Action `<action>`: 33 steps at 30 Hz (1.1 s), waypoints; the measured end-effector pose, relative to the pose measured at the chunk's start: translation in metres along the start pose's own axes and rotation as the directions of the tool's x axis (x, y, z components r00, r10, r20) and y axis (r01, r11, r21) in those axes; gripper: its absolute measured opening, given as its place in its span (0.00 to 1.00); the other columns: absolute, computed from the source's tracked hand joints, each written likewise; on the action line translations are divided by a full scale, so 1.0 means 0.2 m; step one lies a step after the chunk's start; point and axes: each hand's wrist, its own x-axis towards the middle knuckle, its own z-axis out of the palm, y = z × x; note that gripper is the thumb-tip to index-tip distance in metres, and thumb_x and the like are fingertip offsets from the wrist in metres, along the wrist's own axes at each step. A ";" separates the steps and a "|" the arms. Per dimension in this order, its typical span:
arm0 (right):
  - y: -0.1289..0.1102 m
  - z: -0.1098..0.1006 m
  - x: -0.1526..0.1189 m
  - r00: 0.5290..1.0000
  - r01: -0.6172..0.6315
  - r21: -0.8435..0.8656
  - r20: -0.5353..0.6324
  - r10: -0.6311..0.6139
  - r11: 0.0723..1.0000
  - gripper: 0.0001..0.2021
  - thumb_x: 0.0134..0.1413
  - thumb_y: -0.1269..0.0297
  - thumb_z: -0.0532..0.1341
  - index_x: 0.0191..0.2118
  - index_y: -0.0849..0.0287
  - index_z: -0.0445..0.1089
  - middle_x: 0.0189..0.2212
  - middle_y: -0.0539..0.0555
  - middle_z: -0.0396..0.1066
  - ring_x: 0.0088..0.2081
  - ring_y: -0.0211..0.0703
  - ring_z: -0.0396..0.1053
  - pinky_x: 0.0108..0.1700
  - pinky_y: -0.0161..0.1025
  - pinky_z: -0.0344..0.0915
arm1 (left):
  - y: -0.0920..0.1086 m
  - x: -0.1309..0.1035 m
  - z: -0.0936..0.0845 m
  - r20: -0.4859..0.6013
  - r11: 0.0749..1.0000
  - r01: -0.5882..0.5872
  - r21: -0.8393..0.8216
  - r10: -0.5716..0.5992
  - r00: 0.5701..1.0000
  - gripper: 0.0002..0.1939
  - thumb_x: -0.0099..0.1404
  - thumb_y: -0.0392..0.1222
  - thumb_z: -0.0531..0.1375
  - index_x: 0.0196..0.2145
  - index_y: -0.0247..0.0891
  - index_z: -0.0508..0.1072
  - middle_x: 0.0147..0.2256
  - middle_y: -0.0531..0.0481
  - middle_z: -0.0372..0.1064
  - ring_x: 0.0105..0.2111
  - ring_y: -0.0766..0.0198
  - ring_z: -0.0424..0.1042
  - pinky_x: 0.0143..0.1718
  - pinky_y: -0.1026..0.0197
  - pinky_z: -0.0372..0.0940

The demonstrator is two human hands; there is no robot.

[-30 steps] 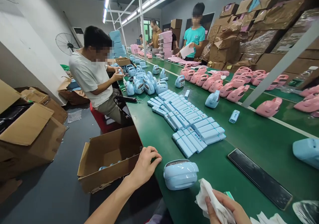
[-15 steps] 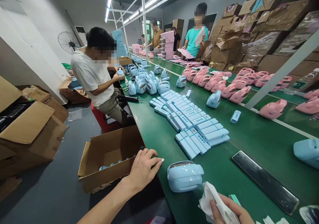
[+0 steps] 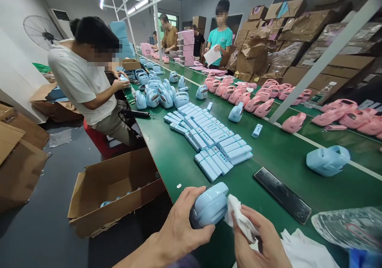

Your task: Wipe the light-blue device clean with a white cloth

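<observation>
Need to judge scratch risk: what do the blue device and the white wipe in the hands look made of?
Blue device: looks like glossy moulded plastic; light glints on its rounded shell. White wipe: soft cloth or tissue, matte, crumpled into folds; which one is unclear.

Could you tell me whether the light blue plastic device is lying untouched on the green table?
No, the left hand grips the light blue plastic device.

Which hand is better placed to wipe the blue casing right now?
Right. The right hand pinches the white cloth against the blue casing, while the left hand is wrapped around the casing, steadying it.
</observation>
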 end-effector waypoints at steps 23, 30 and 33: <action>0.04 -0.03 0.11 0.763 0.552 0.222 0.255 -0.594 0.804 0.12 0.62 0.81 0.59 0.47 0.62 0.70 0.44 0.58 0.72 0.48 0.42 0.67 0.49 0.38 0.73 | -0.11 -0.04 0.17 0.024 0.910 -0.368 0.190 0.371 0.928 0.50 0.57 0.29 0.61 0.71 0.50 0.45 0.67 0.35 0.55 0.68 0.38 0.60 0.66 0.30 0.65; 0.05 -0.04 0.14 0.781 0.486 0.259 0.300 -0.547 0.835 0.12 0.64 0.79 0.57 0.47 0.57 0.70 0.44 0.55 0.74 0.47 0.41 0.68 0.48 0.38 0.73 | -0.12 -0.04 0.16 -0.002 0.908 -0.390 0.154 0.395 0.919 0.46 0.59 0.31 0.60 0.71 0.49 0.46 0.67 0.35 0.55 0.68 0.39 0.60 0.66 0.30 0.65; 0.10 -0.07 0.16 0.863 0.338 0.202 0.322 -0.388 0.919 0.07 0.68 0.72 0.58 0.44 0.53 0.71 0.42 0.52 0.74 0.45 0.39 0.70 0.47 0.37 0.72 | -0.10 -0.04 0.15 0.010 0.925 -0.353 0.140 0.355 0.935 0.43 0.61 0.32 0.60 0.70 0.51 0.49 0.66 0.37 0.56 0.67 0.41 0.61 0.67 0.29 0.63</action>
